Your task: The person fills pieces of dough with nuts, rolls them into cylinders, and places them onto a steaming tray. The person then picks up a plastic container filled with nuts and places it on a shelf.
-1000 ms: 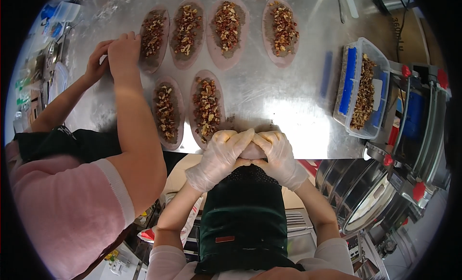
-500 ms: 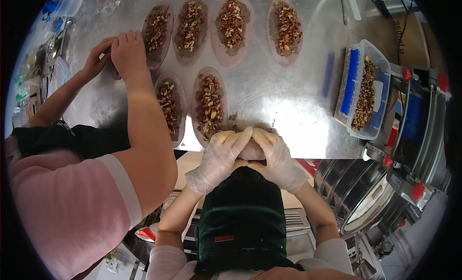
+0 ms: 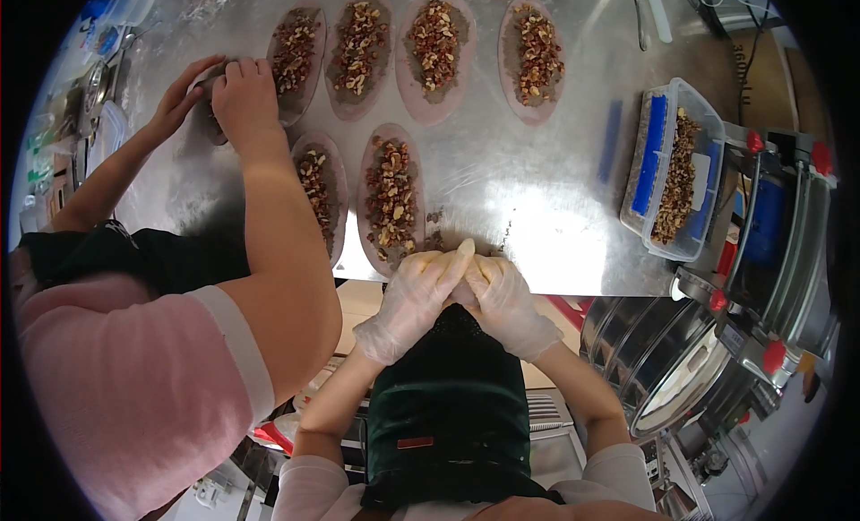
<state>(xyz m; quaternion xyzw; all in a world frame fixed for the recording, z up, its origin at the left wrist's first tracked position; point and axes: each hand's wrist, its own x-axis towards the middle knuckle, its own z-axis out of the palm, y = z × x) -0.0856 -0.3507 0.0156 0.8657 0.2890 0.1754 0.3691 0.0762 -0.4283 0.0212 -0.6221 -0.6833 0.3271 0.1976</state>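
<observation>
While both gloved hands are cupped together at the steel tabletop's (image 3: pixel 537 216) near edge, a dough piece (image 3: pixel 448 268) is enclosed by left hand (image 3: pixel 414 304) and right hand (image 3: pixel 504 304) fingers, just below a nut-topped dough oval (image 3: pixel 391 197).

A clear plastic tub (image 3: pixel 674 170) stands on the steel table (image 3: pixel 546 198), well off to the right of the gloved right hand (image 3: pixel 506 301) and farther from the body than it. It is rectangular with rounded corners, holds a strip of chopped nuts, and has a blue slab lying along its left inner wall and a white piece near its right wall. Far beyond the gloved left hand (image 3: pixel 414 301), at the table's far left corner, sits a pale clear box (image 3: pixel 125 6), partly cut off by the picture's edge. No labels, signs or screens can be made out.
</observation>
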